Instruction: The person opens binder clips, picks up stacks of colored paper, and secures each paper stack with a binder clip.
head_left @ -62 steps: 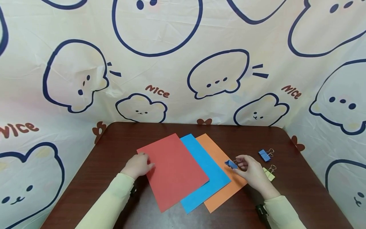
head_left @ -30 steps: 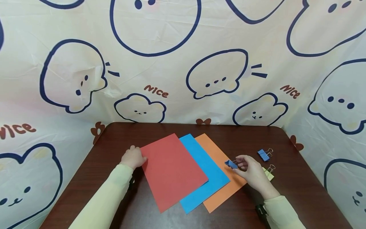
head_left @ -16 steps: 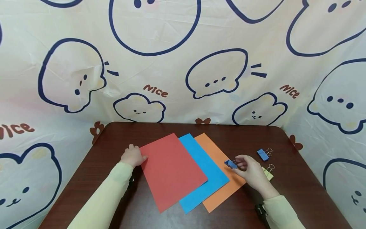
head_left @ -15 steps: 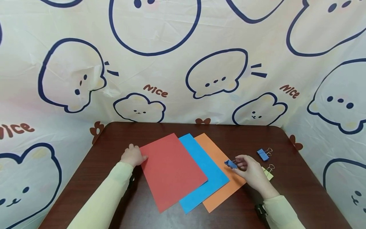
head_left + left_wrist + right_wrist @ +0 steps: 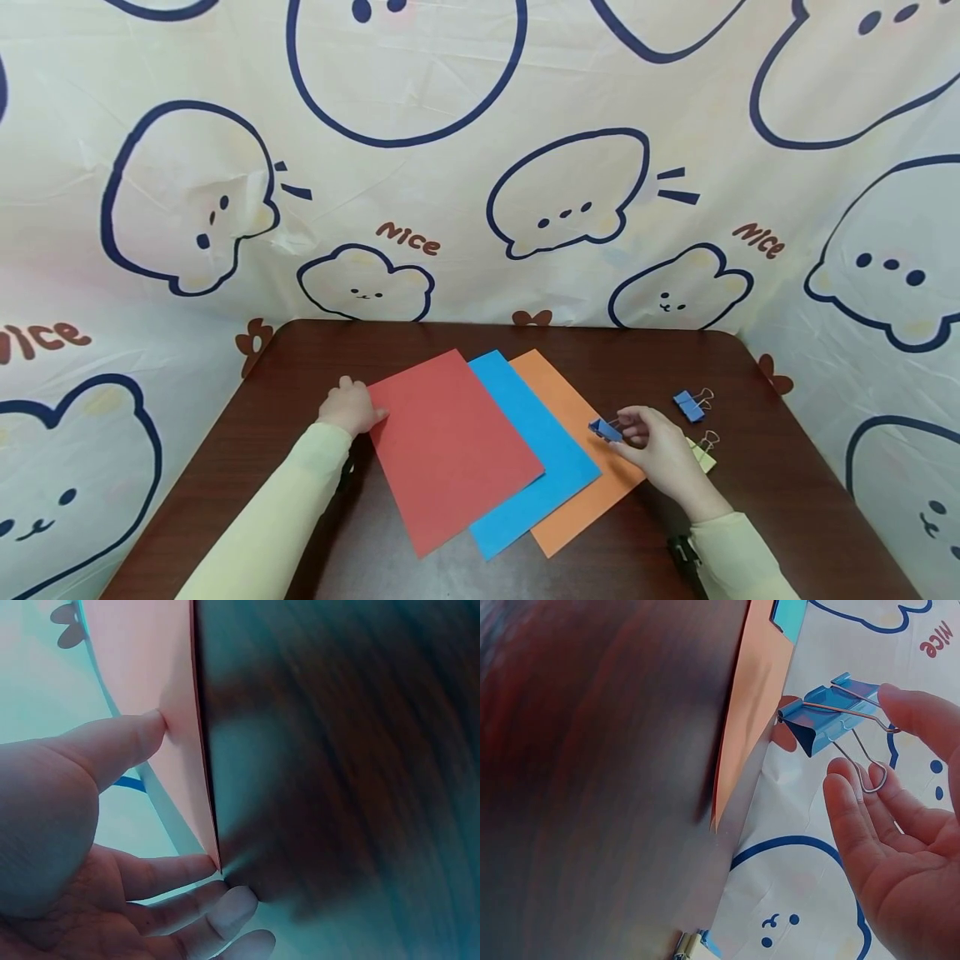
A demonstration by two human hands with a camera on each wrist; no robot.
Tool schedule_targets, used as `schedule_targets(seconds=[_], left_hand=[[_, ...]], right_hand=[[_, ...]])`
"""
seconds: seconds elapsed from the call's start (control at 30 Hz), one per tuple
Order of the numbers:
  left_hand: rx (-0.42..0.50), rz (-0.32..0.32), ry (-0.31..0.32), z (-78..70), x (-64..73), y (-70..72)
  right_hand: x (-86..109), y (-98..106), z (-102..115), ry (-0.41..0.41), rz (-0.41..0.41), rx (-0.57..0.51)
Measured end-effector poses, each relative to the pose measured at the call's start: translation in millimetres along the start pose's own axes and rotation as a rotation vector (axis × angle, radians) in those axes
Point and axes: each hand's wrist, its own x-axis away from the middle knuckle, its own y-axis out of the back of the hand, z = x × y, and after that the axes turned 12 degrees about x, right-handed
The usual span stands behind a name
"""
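A red sheet of paper (image 5: 457,454) overlaps a blue sheet (image 5: 542,433), which overlaps an orange sheet (image 5: 573,417), fanned out on the dark table. My left hand (image 5: 347,408) is at the red sheet's left corner. In the left wrist view its thumb (image 5: 142,735) rests on the red face, and the fingertips touch the corner and the table. Over the orange sheet's right edge, my right hand (image 5: 660,450) pinches a blue binder clip (image 5: 604,430) by its wire handles. The right wrist view shows that clip's jaws slightly parted, apart from the paper.
To the right of my right hand lie another blue binder clip (image 5: 690,407) and a yellow-green one (image 5: 703,457), partly hidden by the hand. The brown table (image 5: 615,354) has a cartoon-printed curtain (image 5: 450,200) behind and on both sides.
Since two seconds ago my left hand has slid left and slightly away from me, from over the red sheet's edge to its corner. My right hand keeps still with the binder clip.
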Motion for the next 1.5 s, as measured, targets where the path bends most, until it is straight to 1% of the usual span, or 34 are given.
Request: schedule_targets(seconds=[0.3,0.67,0.8,1.13,1.33,1.5], left_hand=[[-0.033,-0.011,-0.017,-4.4,3.5,0.1],[-0.052,-0.008,-0.020,-1.7,1.9,-4.6],[-0.053,-0.018,-0.027,-1.6,2.4,-4.9],[-0.093,-0.044,-0.052,-2.1,2.7,-7.5],[-0.073,-0.049,-0.058,-0.8,2.0,-7.4],[-0.056,-0.057,-0.044,-0.4,1.3,-7.7]], right_hand=[[0.0,-1.2,-1.5,0.008,-0.005,0.021],[0.2,-2.3,-2.9,0.014,-0.014,0.021],[0.7,-1.7,-3.2,0.014,-0.013,0.020],[0.3,-1.5,-4.8,0.015,-0.015,0.005],[1.6,-0.5,-4.0,0.008,-0.007,-0.002],[2.2,-0.2,-3.7,0.011,-0.008,-0.007]])
